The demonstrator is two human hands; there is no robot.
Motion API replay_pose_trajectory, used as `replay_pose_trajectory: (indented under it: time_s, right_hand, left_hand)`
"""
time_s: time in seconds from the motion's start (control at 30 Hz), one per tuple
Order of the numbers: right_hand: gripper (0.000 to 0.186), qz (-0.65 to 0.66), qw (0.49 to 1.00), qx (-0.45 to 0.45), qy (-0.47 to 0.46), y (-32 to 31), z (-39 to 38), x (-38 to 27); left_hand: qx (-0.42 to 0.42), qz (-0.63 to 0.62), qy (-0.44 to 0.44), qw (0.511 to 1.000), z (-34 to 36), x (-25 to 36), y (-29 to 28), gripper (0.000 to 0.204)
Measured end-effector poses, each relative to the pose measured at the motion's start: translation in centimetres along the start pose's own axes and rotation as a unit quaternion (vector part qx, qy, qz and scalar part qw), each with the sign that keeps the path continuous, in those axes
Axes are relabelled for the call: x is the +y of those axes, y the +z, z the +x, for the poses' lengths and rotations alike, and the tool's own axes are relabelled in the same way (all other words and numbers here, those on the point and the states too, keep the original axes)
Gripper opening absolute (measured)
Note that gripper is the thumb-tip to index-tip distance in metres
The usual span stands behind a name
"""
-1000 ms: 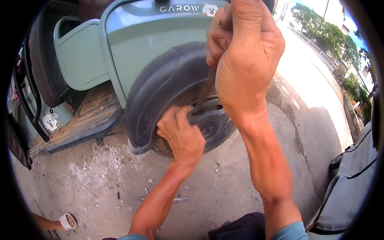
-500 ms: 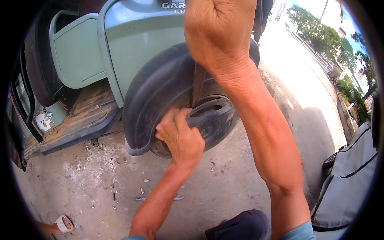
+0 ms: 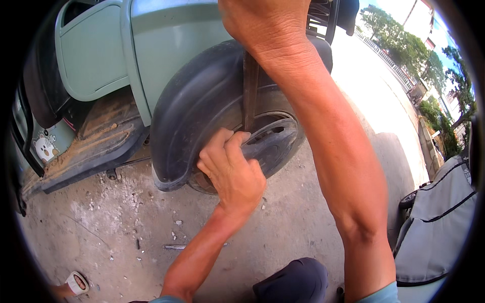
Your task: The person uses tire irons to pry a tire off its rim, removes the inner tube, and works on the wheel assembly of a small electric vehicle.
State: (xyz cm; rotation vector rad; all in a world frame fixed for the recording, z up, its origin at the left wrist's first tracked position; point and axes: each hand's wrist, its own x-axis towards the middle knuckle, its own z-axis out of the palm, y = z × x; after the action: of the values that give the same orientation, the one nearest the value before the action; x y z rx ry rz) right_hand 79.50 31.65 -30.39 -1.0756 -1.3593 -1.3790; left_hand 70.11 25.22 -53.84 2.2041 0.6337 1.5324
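Observation:
In front of me is the wheel of a green three-wheeled vehicle, its tyre [image 3: 270, 103] under a black plastic fender [image 3: 194, 96]. A dark round wheel cover [image 3: 268, 146] sits tilted over the hub, with a gap along its upper edge. My left hand [image 3: 233, 169] is closed at the cover's left edge, fingertips curled in beside the gap. High up, my right hand [image 3: 268, 25] is closed round the top of a flat rusty metal pry bar [image 3: 249, 96]; its fingers lie partly out of view. The bar's lower end reaches into the gap near my left fingertips.
A footboard [image 3: 101, 139] with dirt on it lies left of the wheel. On the concrete are a thin metal rod [image 3: 174, 247] and white crumbs. Someone's sandalled foot [image 3: 77, 284] shows at lower left. A grey-covered vehicle [image 3: 429, 242] stands at the right.
The view has shifted slightly. My right hand and the bar's top have moved a little left, so the bar stands more upright. My left hand keeps its place at the cover's edge.

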Motion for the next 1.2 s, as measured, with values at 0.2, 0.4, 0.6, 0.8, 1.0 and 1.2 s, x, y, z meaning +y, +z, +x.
replay_pose_trajectory:
  time_s: [0.2,0.4,0.6,0.8,1.0,1.2]
  right_hand:
    - [0.029,0.008,0.996,-0.051,0.071,-0.8,0.3,-0.3]
    - [0.023,0.15,0.975,0.064,0.148,-5.1,0.2,-2.0]
    - [0.036,0.126,0.949,0.219,0.187,-16.4,-1.9,-3.1]
    - [0.029,0.164,0.911,0.278,0.255,-23.3,-0.8,1.4]
    - [0.036,0.13,0.911,0.267,0.288,-27.3,-2.7,5.5]
    - [0.035,0.12,0.914,0.253,0.292,-27.5,-3.3,6.2]
  left_hand:
    - [-0.028,-0.015,0.009,0.999,0.4,0.6,-1.1,0.049]
    - [-0.13,-0.018,-0.018,0.991,1.2,1.0,-3.5,0.056]
    - [-0.148,0.044,-0.011,0.988,0.7,1.5,-5.2,0.051]
    - [-0.169,0.079,-0.053,0.981,-0.3,0.0,-5.4,0.05]
    - [-0.161,0.013,-0.145,0.976,-2.5,-0.8,-4.5,0.045]
    - [-0.097,-0.202,-0.235,0.946,-7.9,-3.0,-2.0,0.044]
